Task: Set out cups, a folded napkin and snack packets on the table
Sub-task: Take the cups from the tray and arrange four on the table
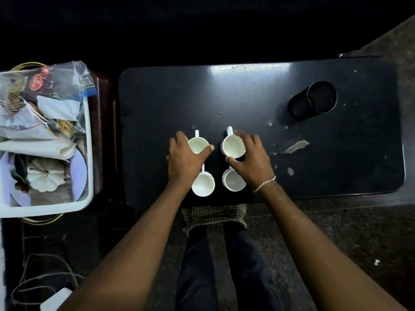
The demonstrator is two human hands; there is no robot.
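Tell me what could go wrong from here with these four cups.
1. The left hand grips the far-left cup and the right hand grips the far-right cup, both by the rim. These cups stand close and could clink or chip.
2. The near-left cup and near-right cup sit under the wrists, near the table edge. An arm pulling back might knock them off.

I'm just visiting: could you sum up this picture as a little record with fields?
table: dark, scuffed top
cups: four, white, empty, in two rows of two
left hand: fingers round far left cup
right hand: fingers round far right cup
near row: near left cup, near right cup, partly under the wrists
basket: white, left of the table, holding snack packets
black container: far right on the table
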